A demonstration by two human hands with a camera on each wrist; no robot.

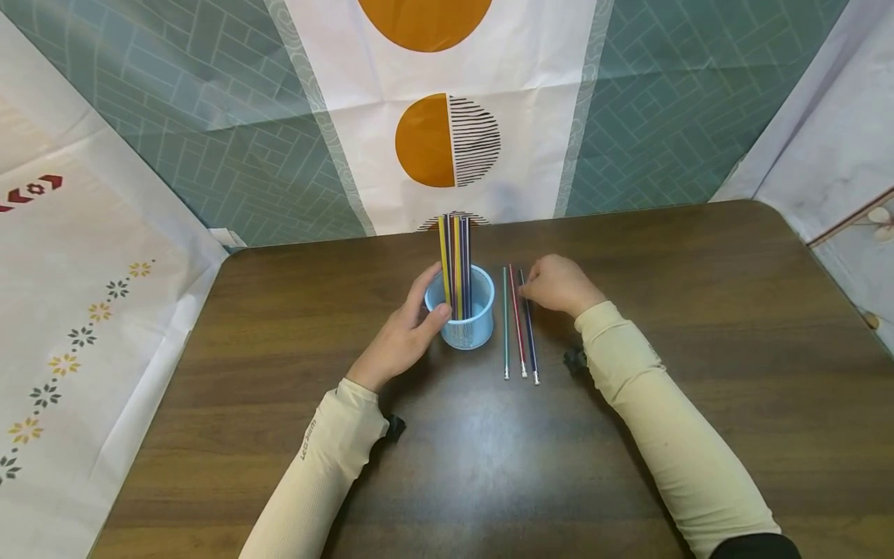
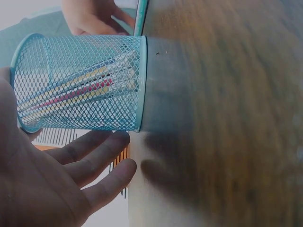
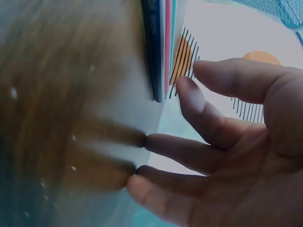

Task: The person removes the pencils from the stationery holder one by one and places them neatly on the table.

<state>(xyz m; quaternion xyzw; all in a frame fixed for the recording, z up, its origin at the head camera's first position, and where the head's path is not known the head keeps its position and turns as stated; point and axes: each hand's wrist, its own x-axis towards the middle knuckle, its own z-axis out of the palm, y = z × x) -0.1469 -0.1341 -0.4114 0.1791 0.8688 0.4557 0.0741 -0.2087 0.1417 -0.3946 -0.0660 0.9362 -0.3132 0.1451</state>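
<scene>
A light blue mesh pencil cup (image 1: pixel 466 335) stands upright on the table, with several yellow and dark striped pencils (image 1: pixel 457 268) leaning in it. My left hand (image 1: pixel 400 341) holds the cup from its left side, thumb at the near rim and fingers around the far side. To the cup's right lie three pencils side by side: a teal pencil (image 1: pixel 506 334), a red pencil (image 1: pixel 518 330) and a dark blue pencil (image 1: pixel 531 341). By the far end of the dark blue one is my right hand (image 1: pixel 561 284). The right wrist view shows its thumb and index finger (image 3: pixel 194 97) apart from the pencils, other fingertips at the tabletop.
The brown wooden table (image 1: pixel 628 450) extends to both sides and toward me. Behind it hangs a green and white patterned cloth (image 1: pixel 649 116), close to the far edge. White cloth (image 1: pixel 91 326) hangs along the left side.
</scene>
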